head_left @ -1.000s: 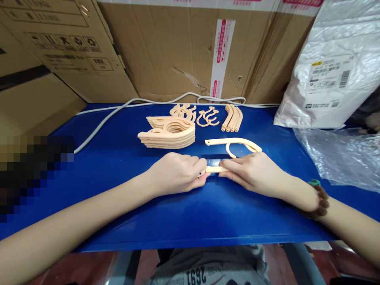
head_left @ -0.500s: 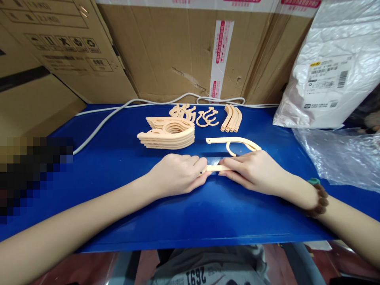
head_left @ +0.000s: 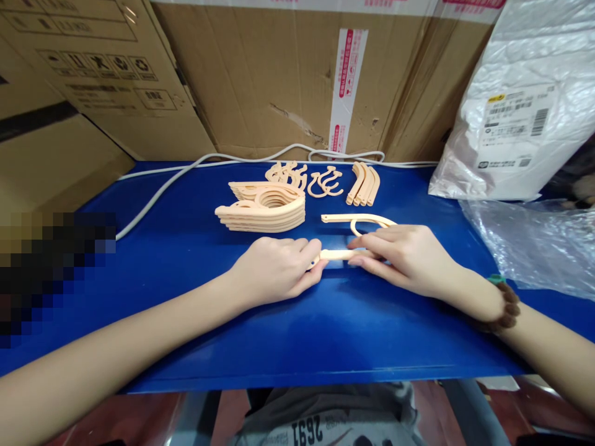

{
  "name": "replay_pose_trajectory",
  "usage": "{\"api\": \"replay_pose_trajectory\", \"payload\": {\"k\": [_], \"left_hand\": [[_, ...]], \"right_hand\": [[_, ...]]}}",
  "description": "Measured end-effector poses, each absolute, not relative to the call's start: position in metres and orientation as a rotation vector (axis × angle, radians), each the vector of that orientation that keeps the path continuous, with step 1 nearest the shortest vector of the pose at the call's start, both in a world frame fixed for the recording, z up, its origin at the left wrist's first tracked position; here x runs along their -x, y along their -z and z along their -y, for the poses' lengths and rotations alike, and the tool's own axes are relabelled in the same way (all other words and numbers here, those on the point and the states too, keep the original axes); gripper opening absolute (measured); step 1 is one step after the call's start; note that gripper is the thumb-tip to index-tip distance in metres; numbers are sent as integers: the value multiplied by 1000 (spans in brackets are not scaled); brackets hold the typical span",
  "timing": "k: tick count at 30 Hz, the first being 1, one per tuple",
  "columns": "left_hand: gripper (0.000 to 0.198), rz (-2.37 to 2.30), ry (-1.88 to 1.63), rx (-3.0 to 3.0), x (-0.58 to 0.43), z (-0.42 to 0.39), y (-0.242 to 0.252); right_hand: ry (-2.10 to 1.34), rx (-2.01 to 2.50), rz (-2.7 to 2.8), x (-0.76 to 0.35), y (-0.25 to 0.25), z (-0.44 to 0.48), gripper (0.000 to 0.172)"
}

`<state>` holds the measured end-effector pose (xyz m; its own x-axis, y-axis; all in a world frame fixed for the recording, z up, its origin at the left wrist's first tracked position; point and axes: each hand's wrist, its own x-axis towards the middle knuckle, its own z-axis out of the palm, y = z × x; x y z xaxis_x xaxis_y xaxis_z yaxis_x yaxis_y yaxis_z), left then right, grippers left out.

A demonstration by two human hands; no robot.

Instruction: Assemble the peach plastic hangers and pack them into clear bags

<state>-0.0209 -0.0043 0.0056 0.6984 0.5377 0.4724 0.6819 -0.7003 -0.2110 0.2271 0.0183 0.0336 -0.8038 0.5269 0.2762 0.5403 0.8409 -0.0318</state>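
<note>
My left hand point(head_left: 281, 267) is closed around one end of a beige plastic hanger arm point(head_left: 338, 254), with a small dark hole showing by the thumb. My right hand point(head_left: 406, 254) pinches the other end between thumb and fingers, palm down, hiding that tip. Just behind the right fingers lies another beige hanger piece point(head_left: 346, 218) with a curved hook part, partly covered by the hand. Farther back on the left rests a stack of folded beige hangers point(head_left: 264, 220).
Loose beige hooks point(head_left: 325, 183) and several curved arms point(head_left: 365, 184) lie at the back of the blue table point(head_left: 288, 347). A white cable point(head_left: 155, 210) runs behind them, before cardboard boxes point(head_left: 260, 80). A white plastic parcel point(head_left: 502, 124) stands at right beside clear wrap point(head_left: 534, 248).
Both hands and the held arm have moved slightly away from me. My right hand has slid rightward along the arm, baring more of it and covering more of the piece behind.
</note>
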Motion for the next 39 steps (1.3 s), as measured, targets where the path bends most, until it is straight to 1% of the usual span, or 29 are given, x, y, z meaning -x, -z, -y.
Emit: {"api": "replay_pose_trajectory", "payload": {"k": [3, 9, 17, 26, 31, 35, 39], "left_hand": [[31, 953, 538, 2515, 21, 5, -6], [29, 937, 559, 2486, 20, 6, -6], [24, 871, 473, 2380, 18, 10, -10], [17, 809, 433, 2488, 20, 12, -10], [10, 743, 414, 2618, 20, 13, -9], [6, 556, 411, 2823, 20, 12, -9], [1, 458, 438, 2901, 20, 10, -10]], "right_hand": [[139, 823, 2654, -229, -37, -22, 28], [322, 1046, 2504, -233, -42, -28, 31], [264, 1244, 2553, -237, -36, -37, 40], [222, 1153, 2602, -234, -39, -34, 33], [251, 1083, 2641, -235, -35, -36, 26], [261, 1086, 2660, -236, -34, -38, 28], [279, 1105, 2686, -236, -35, -38, 30]]}}
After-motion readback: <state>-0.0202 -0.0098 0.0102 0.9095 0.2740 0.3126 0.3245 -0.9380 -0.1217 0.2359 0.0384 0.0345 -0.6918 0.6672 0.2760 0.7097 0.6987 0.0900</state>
